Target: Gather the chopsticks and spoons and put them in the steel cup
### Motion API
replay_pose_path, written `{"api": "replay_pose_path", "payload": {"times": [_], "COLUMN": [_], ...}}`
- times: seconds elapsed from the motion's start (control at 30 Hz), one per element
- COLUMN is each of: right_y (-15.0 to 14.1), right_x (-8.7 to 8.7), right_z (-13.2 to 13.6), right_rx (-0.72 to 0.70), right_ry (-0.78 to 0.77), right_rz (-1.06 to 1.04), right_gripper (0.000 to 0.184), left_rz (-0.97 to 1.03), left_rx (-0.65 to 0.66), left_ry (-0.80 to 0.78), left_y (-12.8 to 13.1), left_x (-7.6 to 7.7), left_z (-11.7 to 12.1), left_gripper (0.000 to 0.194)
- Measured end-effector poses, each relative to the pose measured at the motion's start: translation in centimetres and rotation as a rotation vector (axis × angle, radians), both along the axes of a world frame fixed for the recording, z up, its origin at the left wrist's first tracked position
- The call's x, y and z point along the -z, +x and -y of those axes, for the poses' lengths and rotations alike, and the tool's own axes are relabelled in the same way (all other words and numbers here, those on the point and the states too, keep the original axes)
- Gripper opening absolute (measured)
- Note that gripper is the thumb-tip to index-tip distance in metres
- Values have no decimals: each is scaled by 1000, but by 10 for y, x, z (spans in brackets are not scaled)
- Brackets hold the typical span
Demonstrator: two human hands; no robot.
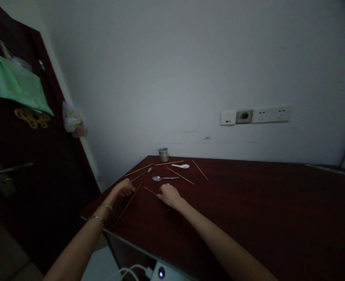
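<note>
My left hand [125, 188], with bangles at its wrist, is low over the left part of the dark red table, fingers curled in and fingertips at a wooden chopstick [128, 204] that slants toward the front edge. My right hand [169, 195] is closed on another chopstick [150, 191], whose left end sticks out past the fingers. A long-handled metal spoon [150, 169] lies just beyond my left hand. Farther in are a shorter metal spoon [157, 178] and a white soup spoon [184, 166]. Several more chopsticks [180, 176] lie around them.
A metal cup [163, 155] stands at the table's [248, 203] back left, near the wall. Wall sockets [261, 115] are on the right. A dark door [43, 164] is on the left. Below the front edge is a white device with cables [163, 272].
</note>
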State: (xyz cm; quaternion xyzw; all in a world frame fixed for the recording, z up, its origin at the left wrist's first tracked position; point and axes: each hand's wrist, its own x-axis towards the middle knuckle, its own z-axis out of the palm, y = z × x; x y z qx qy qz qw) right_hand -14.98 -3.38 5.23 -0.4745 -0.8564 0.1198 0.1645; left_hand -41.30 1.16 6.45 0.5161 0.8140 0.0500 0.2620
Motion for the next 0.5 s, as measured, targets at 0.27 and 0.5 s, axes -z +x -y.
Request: {"api": "replay_pose_path", "payload": {"times": [0.27, 0.5], "right_y": [-9, -15], "right_x": [4, 8], "right_z": [3, 6], "right_rx": [10, 7], "right_ry": [42, 99], "right_rz": [69, 72], "right_gripper": [24, 23], "left_rz": [62, -14], "left_rx": [43, 79], "left_ry": [-17, 92], "left_y": [4, 23], "left_x": [2, 4], "left_z": [-1, 2], "left_gripper": [24, 14]}}
